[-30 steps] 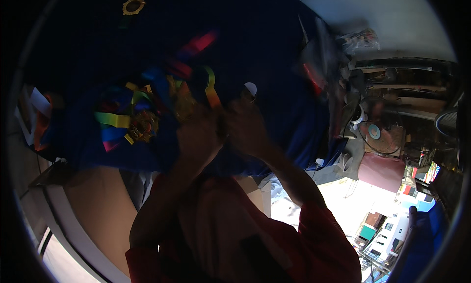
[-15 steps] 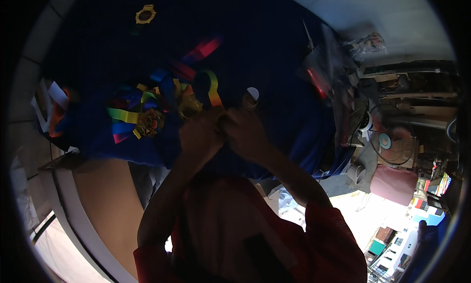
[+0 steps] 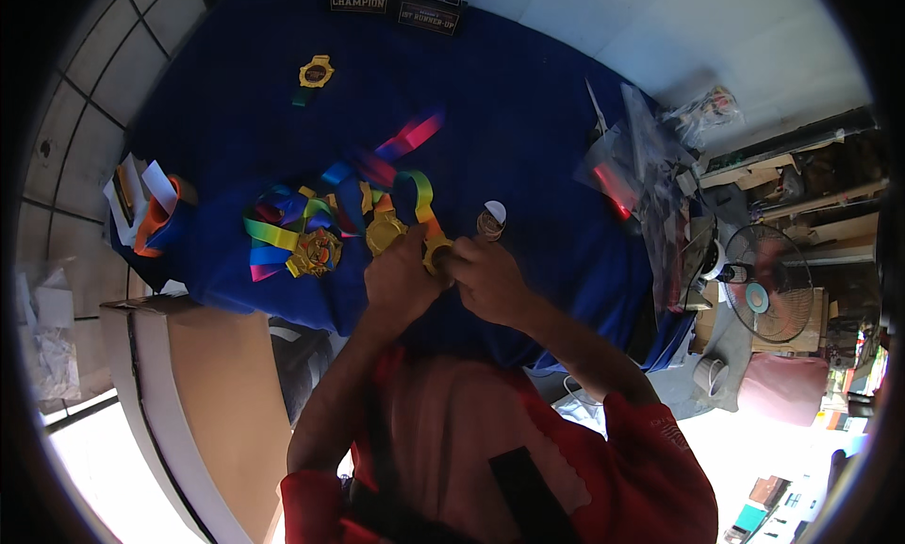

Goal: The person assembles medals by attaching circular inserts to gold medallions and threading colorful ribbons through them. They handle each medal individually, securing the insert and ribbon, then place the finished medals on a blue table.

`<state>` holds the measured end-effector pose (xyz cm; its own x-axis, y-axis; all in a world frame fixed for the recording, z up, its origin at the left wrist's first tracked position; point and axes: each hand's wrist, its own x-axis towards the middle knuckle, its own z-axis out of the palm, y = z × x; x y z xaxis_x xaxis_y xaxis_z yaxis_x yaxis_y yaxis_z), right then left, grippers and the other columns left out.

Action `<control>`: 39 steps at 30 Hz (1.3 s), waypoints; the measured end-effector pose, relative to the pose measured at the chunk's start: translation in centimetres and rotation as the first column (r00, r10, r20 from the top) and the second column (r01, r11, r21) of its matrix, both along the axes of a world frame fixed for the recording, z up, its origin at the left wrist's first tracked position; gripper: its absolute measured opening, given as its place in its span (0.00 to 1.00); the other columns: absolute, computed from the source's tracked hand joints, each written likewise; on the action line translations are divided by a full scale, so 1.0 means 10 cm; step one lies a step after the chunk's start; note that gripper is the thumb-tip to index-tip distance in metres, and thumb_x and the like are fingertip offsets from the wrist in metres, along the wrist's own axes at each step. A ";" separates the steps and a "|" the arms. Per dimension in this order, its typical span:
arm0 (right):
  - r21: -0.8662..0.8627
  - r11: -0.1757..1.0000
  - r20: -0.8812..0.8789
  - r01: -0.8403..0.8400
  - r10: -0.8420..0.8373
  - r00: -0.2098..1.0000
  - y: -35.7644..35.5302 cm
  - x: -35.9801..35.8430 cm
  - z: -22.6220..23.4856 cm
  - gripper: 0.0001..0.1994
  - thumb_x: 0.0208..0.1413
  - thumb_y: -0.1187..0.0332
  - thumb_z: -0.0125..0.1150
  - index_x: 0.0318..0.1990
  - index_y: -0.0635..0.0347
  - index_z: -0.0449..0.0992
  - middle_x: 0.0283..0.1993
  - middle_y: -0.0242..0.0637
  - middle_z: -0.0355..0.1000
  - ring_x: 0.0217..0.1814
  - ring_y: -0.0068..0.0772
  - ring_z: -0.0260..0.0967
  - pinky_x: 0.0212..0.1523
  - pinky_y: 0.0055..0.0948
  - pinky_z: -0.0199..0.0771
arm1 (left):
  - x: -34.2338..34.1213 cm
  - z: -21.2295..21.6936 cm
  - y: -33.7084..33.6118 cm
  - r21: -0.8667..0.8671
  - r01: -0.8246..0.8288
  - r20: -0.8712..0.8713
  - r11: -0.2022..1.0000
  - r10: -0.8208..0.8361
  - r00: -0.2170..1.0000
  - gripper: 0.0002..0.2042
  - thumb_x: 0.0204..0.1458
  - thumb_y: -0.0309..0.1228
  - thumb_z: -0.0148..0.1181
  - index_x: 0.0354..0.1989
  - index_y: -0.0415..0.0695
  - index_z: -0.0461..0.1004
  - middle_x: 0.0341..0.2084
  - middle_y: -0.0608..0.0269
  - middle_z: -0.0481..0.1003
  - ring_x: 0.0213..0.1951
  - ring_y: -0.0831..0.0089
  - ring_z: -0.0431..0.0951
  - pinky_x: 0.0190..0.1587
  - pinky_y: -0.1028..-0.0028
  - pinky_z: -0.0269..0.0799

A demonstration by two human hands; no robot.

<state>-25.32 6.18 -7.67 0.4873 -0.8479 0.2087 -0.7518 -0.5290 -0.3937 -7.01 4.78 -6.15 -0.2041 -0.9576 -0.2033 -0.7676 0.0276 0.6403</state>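
Low over the blue cloth, my left hand (image 3: 402,282) is closed on a gold medal (image 3: 436,253) with a rainbow ribbon (image 3: 419,193) running up from it. The fingers of my right hand (image 3: 490,282) pinch the same medal's right edge. A second gold medal (image 3: 385,229) lies just beyond my left fingers. Further left rests another gold medal (image 3: 314,254) in a heap of rainbow ribbons (image 3: 273,233). Just past my right fingertips is a small round disc (image 3: 490,223), partly white. My fingers partly cover the held medal's face.
A lone gold medal (image 3: 316,72) lies far off on the blue cloth (image 3: 528,101). Two dark trophy bases (image 3: 429,14) stand at the back. White and orange strips (image 3: 151,205) sit at the left, a cardboard box (image 3: 217,384) below them. Plastic bags (image 3: 641,167) and a fan (image 3: 768,285) are right.
The picture has brightened and the view has shifted, bringing the trophy bases in at the top. The medal between my hands now shows; both hands stay together at it.
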 end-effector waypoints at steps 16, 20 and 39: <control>0.058 0.917 -0.429 -0.395 0.380 0.819 -0.94 0.22 0.65 0.14 0.41 0.65 0.73 0.39 0.52 0.86 0.52 0.35 0.75 0.72 0.43 0.59 0.73 0.56 0.55 | 0.06 0.05 0.09 -0.347 -0.117 -0.220 0.931 0.041 0.975 0.36 0.42 0.38 0.79 0.58 0.43 0.67 0.46 0.52 0.74 0.45 0.49 0.80 0.47 0.57 0.76; 0.160 0.907 -0.300 -0.390 0.421 0.856 -1.10 0.25 1.16 0.07 0.45 0.64 0.70 0.29 0.53 0.80 0.33 0.38 0.75 0.54 0.44 0.72 0.76 0.63 0.48 | 0.17 0.34 -0.13 -0.403 -0.108 -0.476 0.909 -0.108 0.873 0.26 0.50 0.31 0.74 0.56 0.40 0.70 0.44 0.52 0.76 0.43 0.54 0.81 0.47 0.60 0.76; 0.402 0.640 0.520 -0.655 0.429 0.739 -1.43 -0.35 3.76 0.18 0.39 0.83 0.79 0.37 0.71 0.75 0.24 0.43 0.76 0.16 0.27 0.74 0.15 0.22 0.72 | 1.67 1.32 0.09 -0.250 0.232 -0.664 0.940 -0.341 0.666 0.08 0.56 0.30 0.70 0.37 0.38 0.80 0.30 0.66 0.79 0.36 0.77 0.79 0.39 0.73 0.72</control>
